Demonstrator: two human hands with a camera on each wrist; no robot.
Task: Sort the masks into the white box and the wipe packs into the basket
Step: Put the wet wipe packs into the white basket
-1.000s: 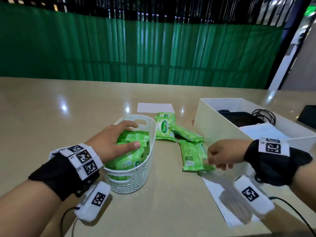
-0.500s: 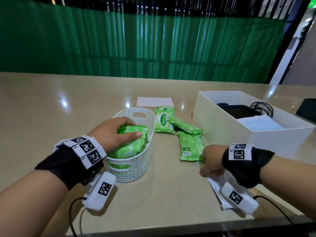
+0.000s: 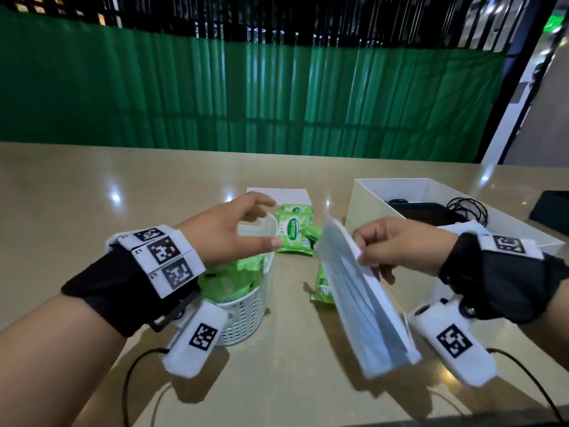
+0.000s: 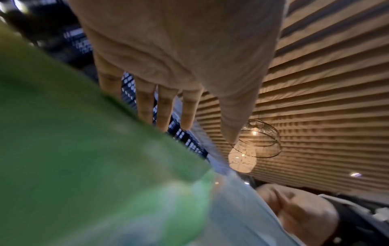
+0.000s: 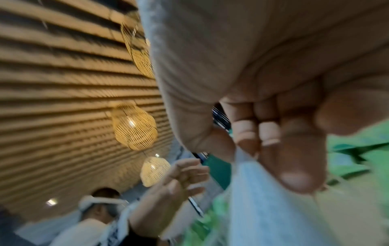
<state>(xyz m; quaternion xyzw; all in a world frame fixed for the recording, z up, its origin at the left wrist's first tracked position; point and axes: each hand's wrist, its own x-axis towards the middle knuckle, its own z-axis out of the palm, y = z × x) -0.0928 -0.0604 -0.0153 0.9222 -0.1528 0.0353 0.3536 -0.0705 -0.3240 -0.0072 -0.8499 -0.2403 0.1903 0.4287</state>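
Nearest the person, the right hand (image 3: 397,248) pinches the top edge of a clear-wrapped mask pack (image 3: 363,300), thumb against curled fingers, so that the pack hangs tilted above the desk (image 3: 292,365) with its lower corner toward the person. The step in hand appears to be carrying this pack to the white box (image 3: 369,204), which stands just beyond and to the outer side of that hand. To do it well, the person should probably keep the pinch firm on the slippery film, lift until the dangling lower edge clears the near wall of the box, then lay the pack flat on the pale packs already inside, not on the dark items and cord at the far end. Across from it, the left hand (image 3: 234,235) hovers with fingers spread and holds nothing, directly above the basket (image 3: 246,315), which already contains green wipe packs (image 3: 234,278). Beyond and between both hands, several more loose wipe packs (image 3: 292,232) lie on the desk, one partly hidden behind the held pack. Past the left hand's fingertips lies a white sheet (image 3: 295,194), possibly another mask pack.
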